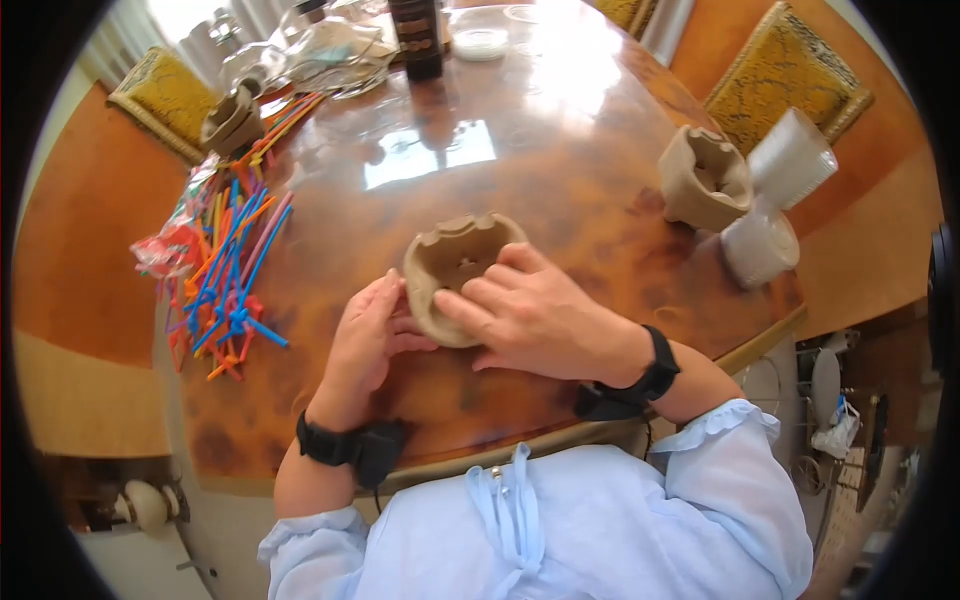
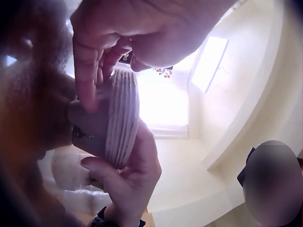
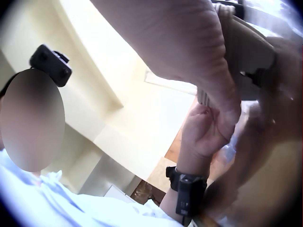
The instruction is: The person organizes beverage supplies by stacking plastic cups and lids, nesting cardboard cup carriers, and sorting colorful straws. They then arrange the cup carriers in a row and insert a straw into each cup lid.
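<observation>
A stack of nested brown fibre pots [image 1: 465, 265] is held above the table's near half, its opening facing up in the head view. At its left side, my left hand [image 1: 370, 330] holds the outer wall with its fingers. My right hand [image 1: 540, 310] grips the right and near rim, fingers bent over the edge into the opening and thumb outside. Several layered rims of the stack [image 2: 123, 118] show in the left wrist view, between my left hand [image 2: 137, 33] above and right hand [image 2: 135, 179] below. The right wrist view shows the stack [image 3: 251, 56] partly behind my right hand [image 3: 189, 52].
Colourful bent straws [image 1: 235, 260] lie at the left, with more brown pots [image 1: 232, 122] behind them. At the right stand another brown pot [image 1: 705, 180] and stacks of clear cups [image 1: 792, 160]. A dark bottle [image 1: 416, 40] and glassware [image 1: 330, 60] are at the back.
</observation>
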Tool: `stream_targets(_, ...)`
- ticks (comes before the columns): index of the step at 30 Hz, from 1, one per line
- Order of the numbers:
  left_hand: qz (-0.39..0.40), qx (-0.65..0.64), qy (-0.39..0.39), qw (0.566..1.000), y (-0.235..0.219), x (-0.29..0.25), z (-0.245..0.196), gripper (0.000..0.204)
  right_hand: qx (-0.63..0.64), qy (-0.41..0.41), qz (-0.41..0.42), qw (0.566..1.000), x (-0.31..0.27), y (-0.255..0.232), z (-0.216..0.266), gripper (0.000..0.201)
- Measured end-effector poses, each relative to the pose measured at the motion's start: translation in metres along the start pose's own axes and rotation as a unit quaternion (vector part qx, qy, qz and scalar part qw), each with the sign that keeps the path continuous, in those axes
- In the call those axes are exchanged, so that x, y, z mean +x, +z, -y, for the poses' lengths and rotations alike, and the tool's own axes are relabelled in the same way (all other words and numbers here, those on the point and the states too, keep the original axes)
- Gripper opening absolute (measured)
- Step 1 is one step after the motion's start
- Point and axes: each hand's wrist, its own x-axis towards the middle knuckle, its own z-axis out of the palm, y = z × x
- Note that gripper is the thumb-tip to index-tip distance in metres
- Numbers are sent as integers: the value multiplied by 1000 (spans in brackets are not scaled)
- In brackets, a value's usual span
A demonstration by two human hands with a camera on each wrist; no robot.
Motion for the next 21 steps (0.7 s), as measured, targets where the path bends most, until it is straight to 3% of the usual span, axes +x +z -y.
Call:
stream_targets(3,15,27,5,1000,11,-7,-9,29,-35,-9,-9,999,-6,12,3,8)
stream_targets(8,49,129,16,990,-3,-6,-2,16,-15,34,-33,999,-16,-18,-14,8)
stream_targets(13,60,162,40,984,1,-12,-7,11,-217,173,-143,950,-62,-105,-50,21)
stream_targets(15,66,170,40,982,2,-11,-6,12,-333,210,-151,907,-71,-131,-58,15)
stream_targets(21,81,179,46,979,0,-10,-5,13,-374,250,-91,888,-110,-137,-100,19)
